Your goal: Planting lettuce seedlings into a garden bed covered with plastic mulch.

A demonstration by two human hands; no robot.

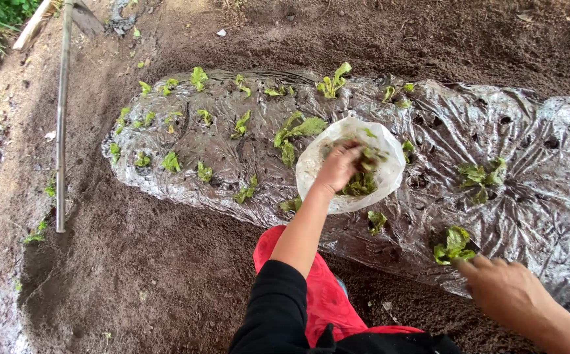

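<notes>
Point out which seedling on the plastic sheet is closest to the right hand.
The seedling at the sheet's near edge, right at the right hand's fingertips. The other planted seedlings sit farther up or left, towards the white bag.

The left arm stretches forward, its black sleeve pushed up past the elbow, forearm bare. The left hand point(338, 167) curls downward, fingers bunched in a closed grip. The right hand point(504, 288) reaches forward low, fingers extended and loosely together.
</notes>
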